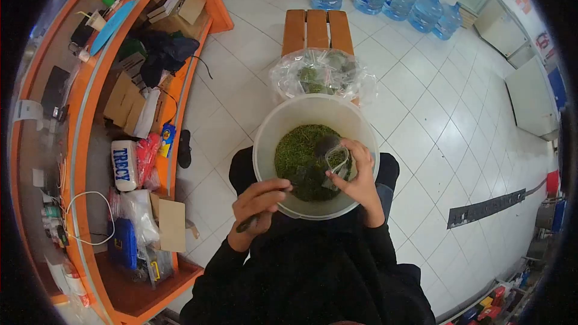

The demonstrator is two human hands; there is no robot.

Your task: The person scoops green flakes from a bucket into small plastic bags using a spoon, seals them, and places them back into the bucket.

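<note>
So the head view looks down on a big white tub [265, 117] with its round rim up near the person's legs, and the near rim sits close to both wrists. Floor tiles [421, 102] run wide open to the right of it, while the orange shelf [195, 102] closes in the left side. Past the far rim there's a wooden bench [317, 27]. The left hand [355, 171] is over the right part of the tub, thumb and fingers pinched on the rim of a small clear bag [338, 159], its mouth held open. The right hand [260, 204] is at the near left rim, fingers closed around a thin dark-handled tool [247, 224], whose tip end points in over the greens; can't make out exactly what it is. Chopped greens [295, 150] cover the tub's bottom, below both hands. On the bench, a big clear plastic bag [322, 72] holds more green stuff.
</note>
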